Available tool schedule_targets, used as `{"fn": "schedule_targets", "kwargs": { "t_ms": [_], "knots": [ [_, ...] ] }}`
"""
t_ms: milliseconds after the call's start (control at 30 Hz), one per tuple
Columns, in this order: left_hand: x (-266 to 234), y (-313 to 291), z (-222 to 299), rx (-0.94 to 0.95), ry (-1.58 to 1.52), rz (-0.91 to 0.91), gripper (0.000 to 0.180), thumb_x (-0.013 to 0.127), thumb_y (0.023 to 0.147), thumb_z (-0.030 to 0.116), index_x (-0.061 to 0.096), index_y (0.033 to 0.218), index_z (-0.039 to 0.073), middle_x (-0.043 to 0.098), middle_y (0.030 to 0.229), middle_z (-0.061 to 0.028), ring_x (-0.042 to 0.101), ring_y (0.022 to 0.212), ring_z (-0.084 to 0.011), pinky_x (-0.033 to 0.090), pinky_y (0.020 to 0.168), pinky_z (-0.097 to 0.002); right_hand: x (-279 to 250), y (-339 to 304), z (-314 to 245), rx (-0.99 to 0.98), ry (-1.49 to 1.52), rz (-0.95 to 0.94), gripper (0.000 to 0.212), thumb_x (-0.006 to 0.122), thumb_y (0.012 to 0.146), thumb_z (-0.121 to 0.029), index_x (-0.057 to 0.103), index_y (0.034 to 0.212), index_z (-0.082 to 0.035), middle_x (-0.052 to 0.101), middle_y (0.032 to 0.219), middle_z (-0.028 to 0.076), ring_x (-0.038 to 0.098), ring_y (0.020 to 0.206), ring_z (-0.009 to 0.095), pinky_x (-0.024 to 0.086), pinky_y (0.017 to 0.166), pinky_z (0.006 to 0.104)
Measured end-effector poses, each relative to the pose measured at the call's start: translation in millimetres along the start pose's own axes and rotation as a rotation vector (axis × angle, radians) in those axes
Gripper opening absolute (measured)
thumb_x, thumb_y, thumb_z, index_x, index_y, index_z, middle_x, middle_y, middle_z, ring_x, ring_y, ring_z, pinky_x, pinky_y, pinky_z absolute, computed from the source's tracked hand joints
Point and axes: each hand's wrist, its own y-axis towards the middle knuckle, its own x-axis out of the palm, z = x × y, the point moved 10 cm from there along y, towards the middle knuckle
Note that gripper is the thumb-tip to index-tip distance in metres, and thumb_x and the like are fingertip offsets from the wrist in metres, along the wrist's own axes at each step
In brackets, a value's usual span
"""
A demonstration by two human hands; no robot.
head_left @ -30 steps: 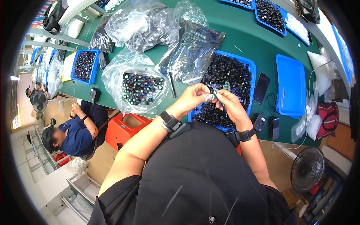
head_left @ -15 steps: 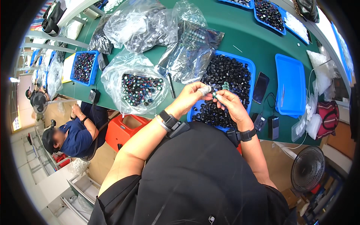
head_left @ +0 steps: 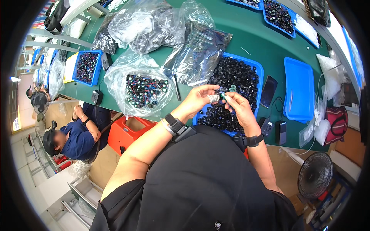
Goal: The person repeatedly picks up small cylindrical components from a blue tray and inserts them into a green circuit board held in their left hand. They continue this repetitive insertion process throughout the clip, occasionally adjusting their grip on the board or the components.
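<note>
pinching small dark-and-green part between left hand from 9 o'clock and right hand from 4 o'clock, both closed on it. holding it over blue rectangular plastic tray of black round pieces; clear crumpled plastic bag off at 9.

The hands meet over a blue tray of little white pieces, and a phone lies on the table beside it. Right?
Not quite: the head view shows mostly black pieces in the blue tray, not white ones. Left hand, right hand and phone are where you said.
</note>
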Motion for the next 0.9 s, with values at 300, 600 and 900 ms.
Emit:
{"fn": "schedule_targets", "kwargs": {
  "t_ms": [300,600,900],
  "knots": [
    [-4,1,-4,0.034,0.060,0.056,0.035,0.064,0.082,0.001,0.056,0.116,-0.001,0.061,0.103,-0.0075,0.059,0.092,-0.0131,0.049,0.084,-0.0278,10,3,-11,-0.059,-0.024,-0.001,0.017,0.058,0.091,-0.018,0.059,0.100,-0.004,0.060,0.080,0.000,0.052,0.067,0.005,0.038,0.058,0.0173],
    [4,-1,-3,0.011,0.080,0.014,0.045,0.064,0.081,0.000,0.052,0.124,-0.002,0.063,0.097,-0.0065,0.059,0.090,-0.0108,0.047,0.084,-0.0249,13,2,-13,-0.078,-0.125,0.010,0.012,0.057,0.092,-0.016,0.057,0.094,-0.004,0.060,0.079,0.001,0.051,0.066,0.005,0.040,0.059,0.0191],
    [-3,-3,-4,-0.010,0.068,0.086,0.044,0.064,0.082,0.002,0.052,0.125,-0.002,0.061,0.106,-0.0091,0.058,0.093,-0.0123,0.046,0.084,-0.0251,11,6,-1,0.026,-0.170,0.029,0.010,0.056,0.091,-0.013,0.057,0.092,-0.004,0.060,0.073,0.001,0.050,0.060,0.006,0.040,0.055,0.0187]
  ]
}}
